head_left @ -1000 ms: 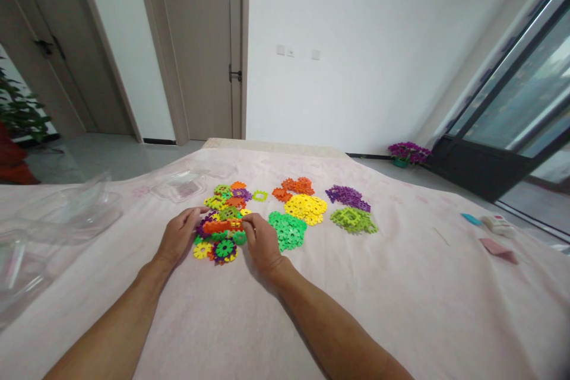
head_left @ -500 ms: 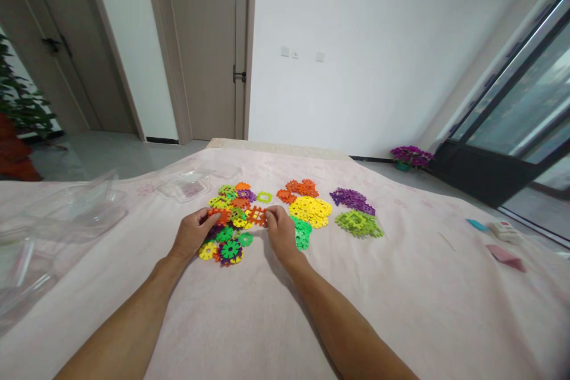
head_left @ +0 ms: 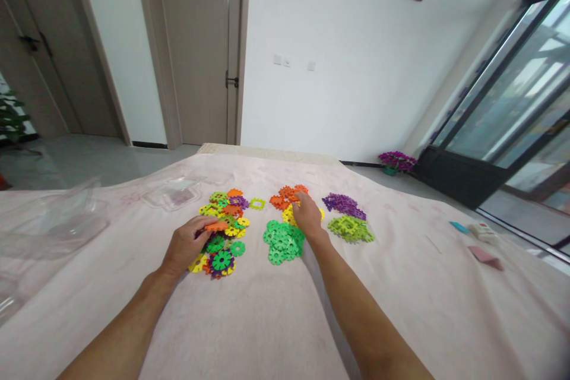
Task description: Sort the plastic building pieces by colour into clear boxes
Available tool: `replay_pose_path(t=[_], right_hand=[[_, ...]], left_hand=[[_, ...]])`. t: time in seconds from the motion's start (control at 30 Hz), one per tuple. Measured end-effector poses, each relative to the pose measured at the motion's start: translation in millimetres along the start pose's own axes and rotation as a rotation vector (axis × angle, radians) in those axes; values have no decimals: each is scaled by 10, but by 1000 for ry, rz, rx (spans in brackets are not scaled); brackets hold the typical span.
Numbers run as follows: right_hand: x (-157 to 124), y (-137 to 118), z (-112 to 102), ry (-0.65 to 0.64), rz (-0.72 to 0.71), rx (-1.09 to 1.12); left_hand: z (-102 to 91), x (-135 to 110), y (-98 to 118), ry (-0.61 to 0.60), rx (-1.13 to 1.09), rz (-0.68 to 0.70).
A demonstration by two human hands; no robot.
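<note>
My left hand (head_left: 187, 243) pinches an orange snowflake-shaped plastic piece (head_left: 216, 226) above the left edge of a mixed heap of interlocking pieces. The heap holds a green disc (head_left: 221, 260), a yellow disc (head_left: 197, 263) and other colours. My right hand (head_left: 308, 217) reaches over the yellow pile (head_left: 288, 215), its fingertips at the orange pile (head_left: 281, 198). Its fingers look stretched out, and no piece shows between them. Nearer to me lies a green pile (head_left: 284, 242).
A purple pile (head_left: 344, 205) and a lime pile (head_left: 351, 228) lie to the right. One lime square piece (head_left: 257, 203) sits apart. Clear plastic packaging (head_left: 173, 192) is at the left. A blue item (head_left: 459, 227), a small white box (head_left: 482, 232) and a pink item (head_left: 485, 256) lie far right.
My right hand has moved from the mixed heap right to the orange pile; the orange square piece it held no longer shows in it. My left hand still pinches an orange piece. The view has shifted slightly.
</note>
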State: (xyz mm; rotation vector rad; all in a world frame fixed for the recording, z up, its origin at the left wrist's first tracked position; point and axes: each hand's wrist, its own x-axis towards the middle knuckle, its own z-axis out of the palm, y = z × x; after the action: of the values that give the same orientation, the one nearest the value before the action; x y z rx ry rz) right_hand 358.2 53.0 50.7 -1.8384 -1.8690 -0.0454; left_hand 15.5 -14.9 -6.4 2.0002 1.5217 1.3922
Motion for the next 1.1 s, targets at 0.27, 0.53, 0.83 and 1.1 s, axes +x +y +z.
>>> replay_pose_path(t=[0.27, 0.53, 0.83, 1.1], right_hand=[[-611, -821, 34, -203, -271, 395], [-687, -1313, 258, -657, 85, 1051], [28, -620, 66, -256, 199, 824], [542, 243, -114, -139, 163, 151]], left_hand=[[11, -38, 75, 39, 1, 134], [69, -70, 93, 23, 25, 296], [29, 7, 58, 270, 235, 144], [-27, 35, -44, 335, 91, -198]])
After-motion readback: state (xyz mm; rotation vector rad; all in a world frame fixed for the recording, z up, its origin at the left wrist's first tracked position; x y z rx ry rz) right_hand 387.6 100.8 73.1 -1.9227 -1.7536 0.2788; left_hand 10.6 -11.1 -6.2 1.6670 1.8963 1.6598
